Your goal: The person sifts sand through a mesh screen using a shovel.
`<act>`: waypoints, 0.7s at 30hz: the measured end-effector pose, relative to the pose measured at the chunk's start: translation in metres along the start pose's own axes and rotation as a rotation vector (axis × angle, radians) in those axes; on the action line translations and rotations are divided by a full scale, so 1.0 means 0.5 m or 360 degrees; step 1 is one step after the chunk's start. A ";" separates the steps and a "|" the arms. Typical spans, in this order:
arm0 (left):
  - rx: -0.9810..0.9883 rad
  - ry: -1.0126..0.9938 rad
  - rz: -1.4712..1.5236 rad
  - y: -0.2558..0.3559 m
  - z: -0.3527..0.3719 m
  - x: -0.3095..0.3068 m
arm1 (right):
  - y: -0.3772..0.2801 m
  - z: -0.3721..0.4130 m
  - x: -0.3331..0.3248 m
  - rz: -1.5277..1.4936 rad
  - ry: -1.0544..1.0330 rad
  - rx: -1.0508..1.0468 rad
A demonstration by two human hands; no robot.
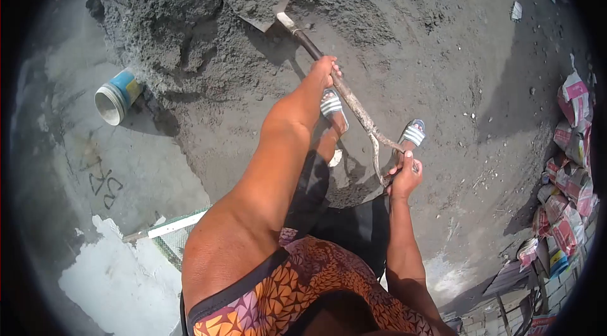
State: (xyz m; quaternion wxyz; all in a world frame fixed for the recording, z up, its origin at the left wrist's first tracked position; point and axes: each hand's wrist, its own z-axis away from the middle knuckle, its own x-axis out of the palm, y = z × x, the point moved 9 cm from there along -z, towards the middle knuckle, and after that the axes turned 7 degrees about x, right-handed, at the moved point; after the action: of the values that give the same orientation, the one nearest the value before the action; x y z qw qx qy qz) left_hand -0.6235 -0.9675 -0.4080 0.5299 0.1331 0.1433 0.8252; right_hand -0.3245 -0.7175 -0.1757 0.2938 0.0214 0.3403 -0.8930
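One shovel (356,107), both hands on it, slanting from the person's lap side up to the heap. Left hand (325,69) wrapped tight round mid-shaft; right hand (406,175) closed on one prong of the forked grip end. Blade (282,1) sits at the edge of one grey heap (177,26), partly covered by the mix. Two feet below the shaft, two striped sandals (331,104). One bucket (128,87), left of the heap, tipped on its side; contents can't be made out. One mesh screen (174,242) near left elbow side. Crumpled bags (566,235) far right, several, overlapping, exact count unclear.
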 end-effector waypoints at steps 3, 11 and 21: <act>0.0458 0.0029 -0.0178 0.386 0.139 -0.047 | -0.074 0.125 0.199 -0.0407 -0.0517 0.0144; 0.0992 -0.0675 0.0050 0.703 0.512 0.108 | -0.312 0.389 0.290 0.0755 -0.1182 -0.2320; -0.0021 -0.0281 0.0092 -0.503 0.452 0.327 | -0.060 -0.010 -0.638 -0.0364 0.0048 -0.0087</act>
State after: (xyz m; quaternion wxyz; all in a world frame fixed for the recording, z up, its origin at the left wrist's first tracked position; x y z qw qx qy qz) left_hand -0.3951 -0.6970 -0.2831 0.5172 0.2059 0.0868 0.8262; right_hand -0.0778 -0.5336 -0.0855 0.1853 -0.0123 0.3692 -0.9106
